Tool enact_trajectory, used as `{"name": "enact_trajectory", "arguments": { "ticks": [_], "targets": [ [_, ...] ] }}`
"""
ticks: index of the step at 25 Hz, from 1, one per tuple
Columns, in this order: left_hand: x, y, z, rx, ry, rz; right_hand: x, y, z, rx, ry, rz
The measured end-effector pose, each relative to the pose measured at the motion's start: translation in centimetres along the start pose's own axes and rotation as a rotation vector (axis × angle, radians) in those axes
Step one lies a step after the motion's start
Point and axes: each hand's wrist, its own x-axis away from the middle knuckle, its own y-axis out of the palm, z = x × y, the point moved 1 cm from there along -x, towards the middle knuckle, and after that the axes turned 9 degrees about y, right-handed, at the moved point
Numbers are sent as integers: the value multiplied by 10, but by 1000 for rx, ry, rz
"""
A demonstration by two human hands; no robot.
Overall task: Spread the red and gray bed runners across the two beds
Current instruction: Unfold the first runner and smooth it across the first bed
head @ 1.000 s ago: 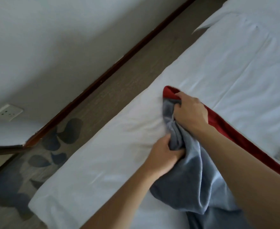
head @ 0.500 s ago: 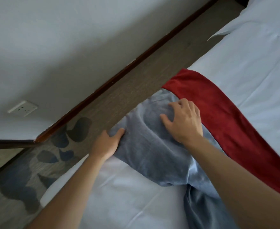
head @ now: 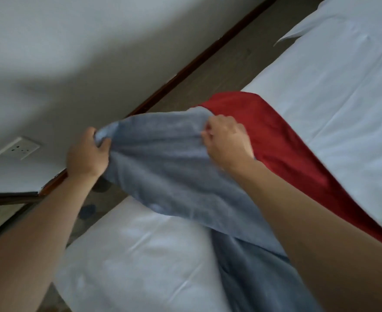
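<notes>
left hand [head: 87, 154]: fist closed on left corner of gray runner [head: 174, 167] | right hand [head: 227, 140]: fingers pinching its far edge beside red runner [head: 282, 149] | gray runner: end held taut between both hands, lifted over bed [head: 343, 91] edge, rest trailing across white sheet | red runner: flat on bed, touching gray

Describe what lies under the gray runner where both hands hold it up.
Under the gray runner, gripped by left hand and right hand, show white bed sheet and patterned floor. The bed's edge beneath is covered.
</notes>
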Motion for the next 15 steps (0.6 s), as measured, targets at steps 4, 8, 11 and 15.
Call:
{"name": "enact_trajectory", "arguments": {
  "ticks": [4,8,11,15],
  "targets": [
    [37,36,53,-78,255,-100,37,15,4,-73,-54,-179],
    [110,86,179,94,768,-194,99,-7,97,-129,151,-19],
    [157,124,264,68,983,-326,155,-40,197,-27,429,8],
    [224,168,355,-13,1223,-471,256,-73,313,45,772,-17]
  ]
}}
